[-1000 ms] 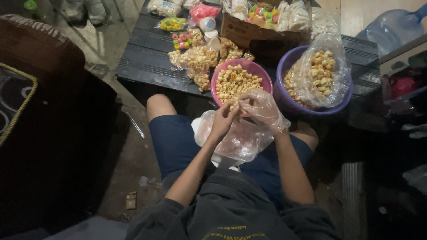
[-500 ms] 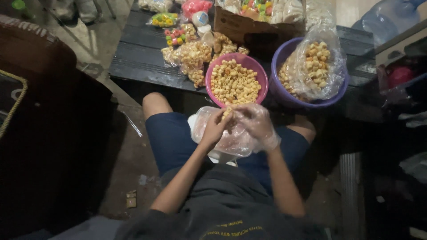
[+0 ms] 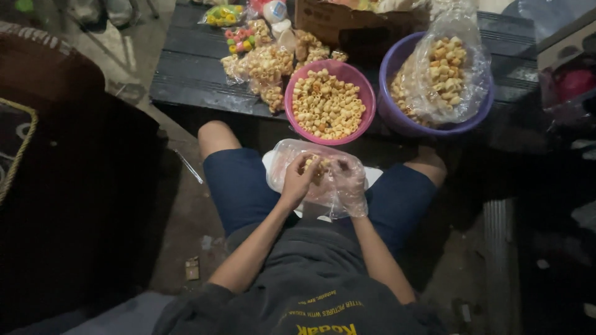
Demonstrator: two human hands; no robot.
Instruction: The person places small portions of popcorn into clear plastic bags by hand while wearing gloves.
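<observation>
I see both hands low over the lap, between the knees, just in front of the pink bowl (image 3: 329, 102). The left hand (image 3: 298, 180) is bare; its fingers are curled and pinch a few ring snacks (image 3: 315, 164) together with the edge of a clear bag (image 3: 310, 177). The grip is closed, only a small gap between thumb and fingers. The right hand (image 3: 349, 185) is inside or under the thin plastic of the same bag, so it looks covered; its fingers are bent and it holds the bag from the other side. How tight this grip is I cannot tell, because the plastic blurs it. The bag lies on the lap, on something white, touching both hands, and the snacks sit at its upper part.

The pink bowl stands at the near edge of the dark table (image 3: 192, 68) and is full of the same pale ring snacks. Just to its right is a purple bowl (image 3: 397, 111) with a big clear sack (image 3: 450, 68) of snacks standing in it. Behind the pink bowl lie several small filled packets (image 3: 264, 68), and farther back some coloured sweets (image 3: 239, 40) and a cardboard box (image 3: 335, 22). The person sits in blue shorts and a dark shirt.
</observation>
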